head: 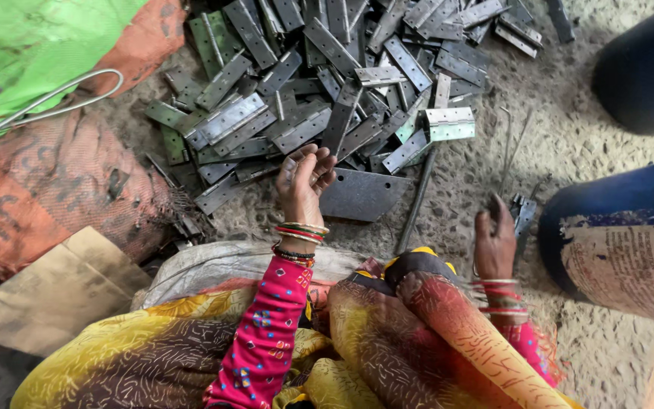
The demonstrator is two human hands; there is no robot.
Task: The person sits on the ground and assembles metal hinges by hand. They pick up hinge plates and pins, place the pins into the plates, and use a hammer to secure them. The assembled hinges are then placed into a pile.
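We sit on a rough, gritty floor (pixel 569 144) of speckled grey concrete, dusty and pale under soft daylight. At ten o'clock a worn orange woven sack (pixel 47 189) lies crumpled, with green cloth (pixel 32 38) above it at eleven and a bent grey wire (pixel 54 98) looped across both. A flat piece of brown cardboard (pixel 54 295) rests at eight o'clock. At two and three o'clock we see two dark blue drums (pixel 637 68), the nearer one bearing a peeling paper label (pixel 630 257).
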